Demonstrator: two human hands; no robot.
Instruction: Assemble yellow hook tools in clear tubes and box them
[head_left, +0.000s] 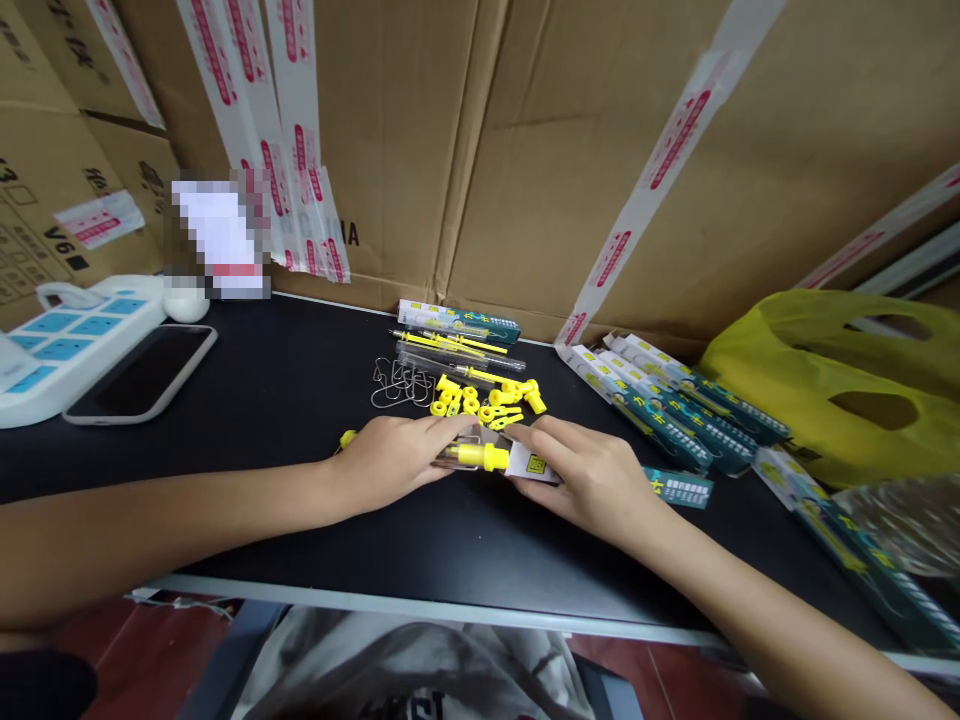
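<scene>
My left hand [391, 460] is closed round a clear tube with a yellow end piece [480, 457], which points right. The yellow end sits at the open end of a narrow white and teal box [534, 464], gripped by my right hand [596, 470]. The box's teal end [686, 489] sticks out beyond that hand. Just behind my hands lie small yellow plastic parts [491, 400] and bent metal wires [401, 384]. Farther back are clear tubes with yellow rods [457, 350] and another box [459, 320].
Several similar boxes [660, 400] lie at the right, beside a yellow plastic bag [840, 380]. At the left are a phone [146, 372] and a white power strip [82, 330]. Taped cardboard [405, 130] stands behind the black table [300, 540].
</scene>
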